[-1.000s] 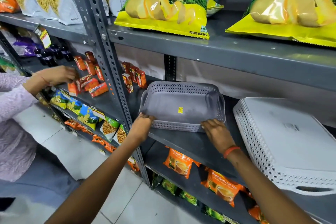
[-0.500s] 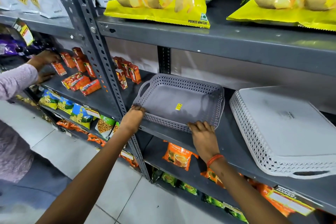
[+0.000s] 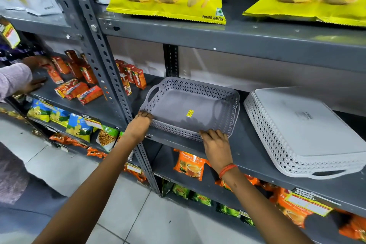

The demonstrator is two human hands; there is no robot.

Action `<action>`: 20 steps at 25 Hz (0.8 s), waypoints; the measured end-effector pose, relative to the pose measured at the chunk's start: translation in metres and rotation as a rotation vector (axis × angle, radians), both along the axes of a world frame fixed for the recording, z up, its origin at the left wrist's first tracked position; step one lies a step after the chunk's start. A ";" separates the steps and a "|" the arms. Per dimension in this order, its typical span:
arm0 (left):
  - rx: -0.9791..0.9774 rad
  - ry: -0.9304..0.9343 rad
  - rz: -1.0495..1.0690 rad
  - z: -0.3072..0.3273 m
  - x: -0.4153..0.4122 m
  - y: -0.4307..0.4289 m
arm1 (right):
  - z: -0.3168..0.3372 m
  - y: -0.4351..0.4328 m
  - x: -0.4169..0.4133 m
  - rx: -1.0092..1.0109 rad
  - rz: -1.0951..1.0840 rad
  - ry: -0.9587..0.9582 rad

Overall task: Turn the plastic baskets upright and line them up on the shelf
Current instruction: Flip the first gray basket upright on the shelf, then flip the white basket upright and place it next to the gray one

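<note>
Two baskets sit on the grey shelf (image 3: 263,156), and only one is the right way up. You have the grey basket (image 3: 190,109) upright, its open side facing up and the yellow sticker (image 3: 190,113) on its floor in plain sight, so that one looks finished apart from squaring it. Your left hand (image 3: 139,126) curls over its near left corner, fingers closed on the perforated rim, and your right hand (image 3: 215,145) lies against the near wall with fingers spread flat along the lattice rather than pinching it. That pairing makes sense for sliding and aligning: one hand steers the corner, the other pushes the long side true to the shelf edge. Just beside it on the right, not touching as far as you can see, the white basket (image 3: 305,130) lies bottom up with its handle slot toward you, so it likely needs flipping next. Another person's hands (image 3: 34,74) are busy with red cartons (image 3: 79,89) in the neighbouring bay, well apart from yours.
</note>
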State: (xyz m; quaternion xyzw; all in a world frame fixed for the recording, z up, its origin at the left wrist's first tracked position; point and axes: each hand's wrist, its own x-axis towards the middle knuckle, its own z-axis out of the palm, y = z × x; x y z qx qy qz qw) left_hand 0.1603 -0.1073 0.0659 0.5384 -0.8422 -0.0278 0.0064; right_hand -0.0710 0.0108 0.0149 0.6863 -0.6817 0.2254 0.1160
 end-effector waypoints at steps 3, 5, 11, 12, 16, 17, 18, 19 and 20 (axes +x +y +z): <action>-0.025 0.004 -0.058 0.000 -0.002 0.003 | 0.010 0.004 -0.003 -0.003 0.042 -0.011; -0.044 -0.016 -0.099 0.002 -0.014 0.011 | 0.019 0.010 -0.013 -0.008 0.055 -0.034; -0.178 0.034 -0.239 0.019 -0.106 0.054 | 0.053 0.050 -0.092 -0.160 -0.035 -0.126; -0.198 0.048 -0.267 0.022 -0.132 0.068 | 0.056 0.063 -0.115 -0.184 -0.068 -0.147; -0.234 0.140 -0.339 0.029 -0.224 0.117 | 0.058 0.113 -0.206 -0.247 -0.192 -0.227; -0.231 0.168 -0.348 0.026 -0.243 0.126 | 0.055 0.123 -0.228 -0.232 -0.227 -0.267; -0.231 0.202 -0.351 0.023 -0.260 0.134 | 0.050 0.131 -0.246 -0.203 -0.268 -0.311; -0.222 0.242 -0.351 0.019 -0.278 0.147 | 0.045 0.140 -0.264 -0.171 -0.318 -0.344; -0.223 0.284 -0.373 0.017 -0.297 0.162 | 0.037 0.147 -0.282 -0.138 -0.365 -0.386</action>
